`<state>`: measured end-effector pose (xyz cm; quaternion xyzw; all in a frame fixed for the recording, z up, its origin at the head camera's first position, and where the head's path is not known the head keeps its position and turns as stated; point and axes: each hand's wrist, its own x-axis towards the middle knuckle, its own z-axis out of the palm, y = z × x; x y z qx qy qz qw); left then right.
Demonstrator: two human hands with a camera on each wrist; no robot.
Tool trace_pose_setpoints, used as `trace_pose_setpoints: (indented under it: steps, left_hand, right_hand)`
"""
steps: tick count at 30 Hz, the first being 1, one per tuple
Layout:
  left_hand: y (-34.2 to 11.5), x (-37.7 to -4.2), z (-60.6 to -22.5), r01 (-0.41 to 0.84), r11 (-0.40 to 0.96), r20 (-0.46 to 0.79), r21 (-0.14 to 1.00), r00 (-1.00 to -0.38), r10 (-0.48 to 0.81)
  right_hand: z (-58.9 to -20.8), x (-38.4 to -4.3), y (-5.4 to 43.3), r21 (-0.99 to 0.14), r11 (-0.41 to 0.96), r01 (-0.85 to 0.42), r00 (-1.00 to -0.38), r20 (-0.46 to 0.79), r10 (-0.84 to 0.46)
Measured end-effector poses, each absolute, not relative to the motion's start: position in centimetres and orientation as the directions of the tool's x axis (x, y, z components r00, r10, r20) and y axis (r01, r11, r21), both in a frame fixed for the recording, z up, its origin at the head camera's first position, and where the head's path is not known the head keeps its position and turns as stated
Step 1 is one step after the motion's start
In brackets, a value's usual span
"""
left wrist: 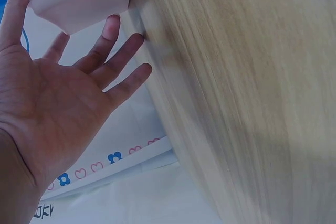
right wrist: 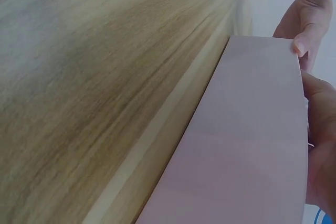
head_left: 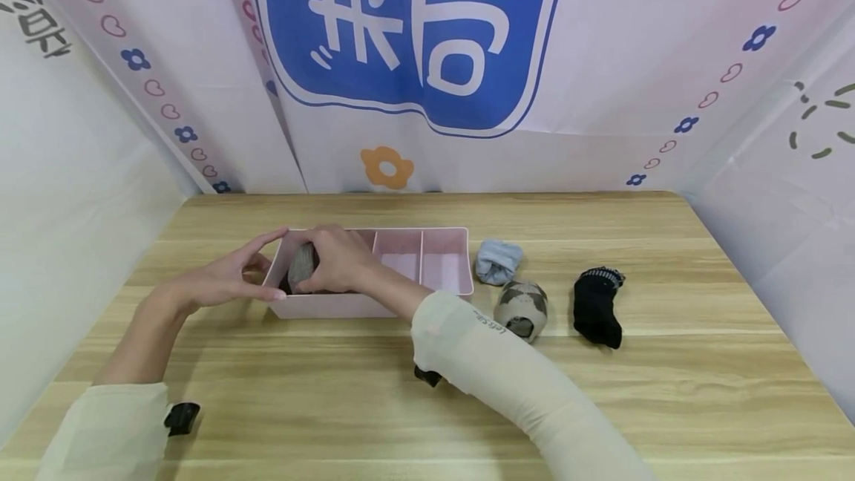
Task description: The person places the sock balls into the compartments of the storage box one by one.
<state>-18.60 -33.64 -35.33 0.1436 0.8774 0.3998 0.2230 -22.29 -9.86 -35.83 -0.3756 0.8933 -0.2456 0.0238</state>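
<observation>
A pink divided box (head_left: 354, 306) stands on the table. My left hand (head_left: 217, 277) spans its left end, thumb at the front corner and index finger at the back corner. In the left wrist view the other fingers of the left hand (left wrist: 63, 98) are spread loosely beside the box's end wall (left wrist: 84, 1). My right hand (head_left: 341, 258) reaches into the left part of the box and grips a rolled grey sock (head_left: 303, 267). Something dark shows under that sock, mostly hidden. In the right wrist view the box's side wall (right wrist: 247, 129) hides what the right hand (right wrist: 321, 135) holds.
Right of the box lie a rolled light-blue sock (head_left: 498, 262), a rolled beige and brown patterned sock (head_left: 522, 309) and a black sock (head_left: 597, 308). Dividers split the box into compartments. A printed cloth (head_left: 601, 95) hangs behind the wooden table (head_left: 320, 407).
</observation>
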Motion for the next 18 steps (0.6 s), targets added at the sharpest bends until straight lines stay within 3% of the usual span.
trace_pose_setpoints:
  steps: [9,18]
  left_hand:
    - [-33.3,-18.8,-35.3,0.072,0.649,-0.284,0.757,-0.859,0.426]
    - [-33.3,-18.6,-35.3,0.076,0.683,-0.295,0.727,-0.863,0.410]
  right_hand:
    - [-35.1,-22.4,-8.0,-0.621,0.488,-0.613,-0.691,0.123,-0.712]
    - [-33.1,-22.2,-4.8,-0.611,0.434,-0.662,-0.622,0.125,-0.773]
